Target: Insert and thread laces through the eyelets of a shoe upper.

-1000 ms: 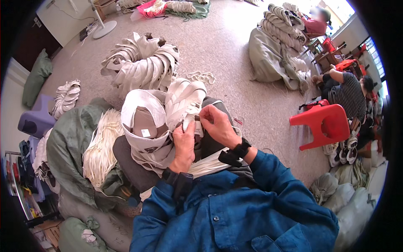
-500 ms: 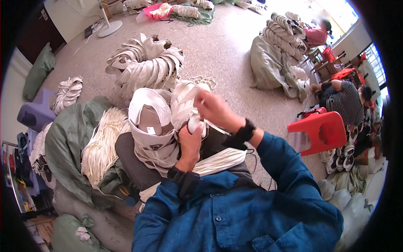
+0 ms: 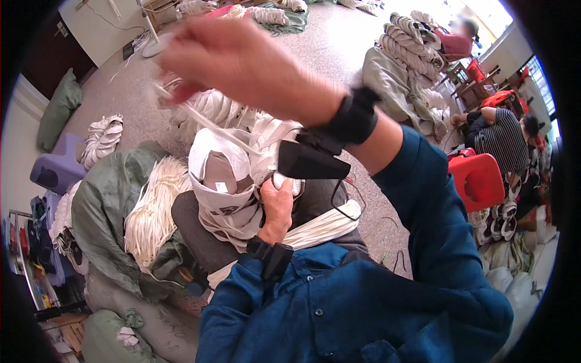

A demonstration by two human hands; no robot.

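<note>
Bright daylight from the upper right leaves glare on the floor (image 3: 333,45). The right hand (image 3: 227,57) is blurred. Edges curve and darken.

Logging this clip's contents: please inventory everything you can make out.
Lace: one, white, slanting at upper centre
Shoe uppers: many, off-white, centre, upper left and upper right
Lace bundles: at least two, cream, left and centre
Sacks: several, green and grey, left and right
Stools: two, purple left, red right
Shoes: several, white, far right
Door: one, dark brown, upper left
Co-workers: two, striped and reddish tops, right
Sleeves: two, blue, lower half
Wrist straps: two, black, one per wrist
Left hand: one, bare, on uppers
Right hand: one, bare, blurred, at lace's end
</note>
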